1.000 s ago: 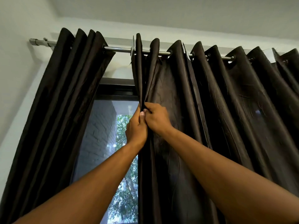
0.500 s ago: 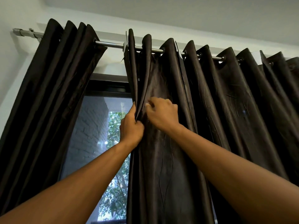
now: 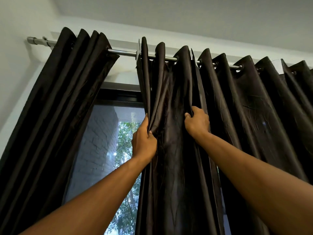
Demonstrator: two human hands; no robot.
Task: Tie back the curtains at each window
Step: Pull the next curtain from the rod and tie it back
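Observation:
Two dark brown eyelet curtains hang from a silver rod [image 3: 122,52]. The left curtain [image 3: 55,116] is bunched against the wall. The right curtain [image 3: 245,107] spreads across the window to the right edge of the view. My left hand [image 3: 144,141] grips the right curtain's leading edge fold at about mid height. My right hand [image 3: 197,122] grips a fold of the same curtain further right, slightly higher. Between the two hands a flat panel of fabric is stretched.
Between the curtains the window [image 3: 108,158] shows a grey brick wall and green trees outside. A black window frame [image 3: 118,97] runs above the glass. White wall [image 3: 13,73] stands at the left, ceiling above. A silver bracket [image 3: 277,67] sits on the rod at right.
My right hand has moved right along the curtain, away from my left hand, and taken hold of another fold. The left hand keeps its grip on the edge.

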